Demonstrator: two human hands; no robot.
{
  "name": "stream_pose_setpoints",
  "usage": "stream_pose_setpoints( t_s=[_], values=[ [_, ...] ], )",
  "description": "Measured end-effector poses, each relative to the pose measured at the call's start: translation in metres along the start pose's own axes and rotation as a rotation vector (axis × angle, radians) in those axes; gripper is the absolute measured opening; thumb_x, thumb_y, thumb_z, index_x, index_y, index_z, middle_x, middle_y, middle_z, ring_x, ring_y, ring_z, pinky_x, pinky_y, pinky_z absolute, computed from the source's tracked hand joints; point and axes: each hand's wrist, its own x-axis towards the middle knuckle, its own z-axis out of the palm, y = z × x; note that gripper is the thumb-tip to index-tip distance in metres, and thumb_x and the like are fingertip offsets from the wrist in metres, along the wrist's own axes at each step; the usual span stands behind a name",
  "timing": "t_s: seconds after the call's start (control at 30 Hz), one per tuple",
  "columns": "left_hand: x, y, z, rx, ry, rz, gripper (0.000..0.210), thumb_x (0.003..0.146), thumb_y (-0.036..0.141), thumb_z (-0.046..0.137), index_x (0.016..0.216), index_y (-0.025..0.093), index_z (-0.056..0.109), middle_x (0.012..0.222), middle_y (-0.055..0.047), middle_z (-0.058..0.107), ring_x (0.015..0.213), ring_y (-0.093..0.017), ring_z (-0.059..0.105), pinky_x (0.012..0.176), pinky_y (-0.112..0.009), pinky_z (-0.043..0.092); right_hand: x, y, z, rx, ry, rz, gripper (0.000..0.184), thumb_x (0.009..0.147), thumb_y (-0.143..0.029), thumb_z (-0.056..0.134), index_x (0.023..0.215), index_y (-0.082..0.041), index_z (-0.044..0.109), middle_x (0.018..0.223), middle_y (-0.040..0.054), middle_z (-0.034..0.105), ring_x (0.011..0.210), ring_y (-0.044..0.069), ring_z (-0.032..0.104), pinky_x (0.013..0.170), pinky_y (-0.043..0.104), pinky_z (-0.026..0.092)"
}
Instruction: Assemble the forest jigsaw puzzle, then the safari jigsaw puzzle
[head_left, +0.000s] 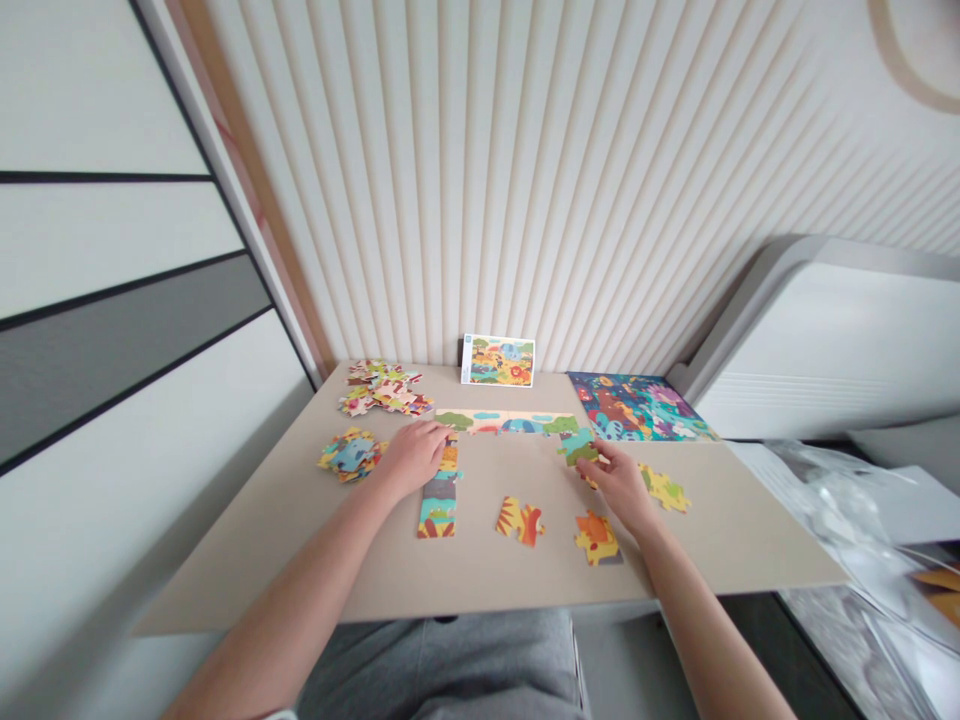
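Between the thumb and fingers of my right hand (622, 482) is a green and teal puzzle piece (574, 447), at the right end of the joined top strip (516, 424). Whether it touches that strip I cannot tell. My left hand (415, 456) lies over the upper-left corner of the joined pieces, fingers resting on them and holding nothing. From there a joined column of pieces (438, 497) runs toward me. Loose nearby are an orange-striped cluster (519, 521), an orange and yellow cluster (598, 538) and a yellow-green cluster (664, 489), partly behind my right hand.
A picture card (498, 361) leans against the ribbed wall at the back. Two piles of pieces, one pinkish (384, 388) and one blue and yellow (350, 455), sit on the table's left (262, 540). A finished dark-blue puzzle (645, 405) lies back right. Clear plastic wrapping (844, 500) is beyond the right edge.
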Motion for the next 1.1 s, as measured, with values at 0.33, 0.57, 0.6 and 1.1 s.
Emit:
stream_pose_setpoints(
  t_s=[0.33, 0.57, 0.6, 1.1],
  values=[
    [-0.0013, -0.0034, -0.0046, 0.115, 0.024, -0.177, 0.030, 0.095, 0.015, 0.046, 0.111, 0.020, 0.071, 0.117, -0.010, 0.070, 0.110, -0.026, 0.064, 0.101, -0.039, 0.047, 0.0036, 0.0099, -0.0002, -0.036, 0.038, 0.065, 0.058, 0.078, -0.053, 0.075, 0.122, -0.017, 0.065, 0.082, 0.0050, 0.074, 0.075, 0.023, 0.069, 0.064, 0.030, 0.050],
    [-0.0023, -0.0041, -0.0032, 0.170, -0.008, -0.196, 0.029, 0.096, 0.016, 0.046, 0.110, 0.021, 0.071, 0.115, -0.010, 0.071, 0.108, -0.026, 0.065, 0.097, -0.037, 0.047, 0.0012, 0.0018, 0.0020, -0.073, 0.055, 0.027, 0.065, 0.077, -0.055, 0.075, 0.129, -0.017, 0.064, 0.083, 0.0042, 0.069, 0.076, 0.023, 0.069, 0.067, 0.032, 0.053],
    [-0.0023, -0.0041, -0.0030, 0.173, -0.014, -0.191, 0.030, 0.096, 0.016, 0.045, 0.110, 0.021, 0.071, 0.114, -0.010, 0.071, 0.108, -0.025, 0.065, 0.096, -0.037, 0.047, 0.0011, 0.0016, 0.0022, -0.071, 0.053, 0.023, 0.065, 0.078, -0.055, 0.075, 0.130, -0.017, 0.064, 0.083, 0.0036, 0.068, 0.075, 0.022, 0.068, 0.066, 0.032, 0.053],
    [-0.0022, -0.0055, -0.0020, 0.171, -0.071, -0.172, 0.033, 0.097, 0.015, 0.041, 0.112, 0.021, 0.071, 0.118, -0.008, 0.072, 0.110, -0.024, 0.065, 0.099, -0.035, 0.046, 0.0015, 0.0040, 0.0033, 0.001, 0.020, -0.042, 0.063, 0.078, -0.053, 0.076, 0.129, -0.020, 0.062, 0.081, -0.0005, 0.063, 0.071, 0.017, 0.066, 0.068, 0.030, 0.055]
  ],
)
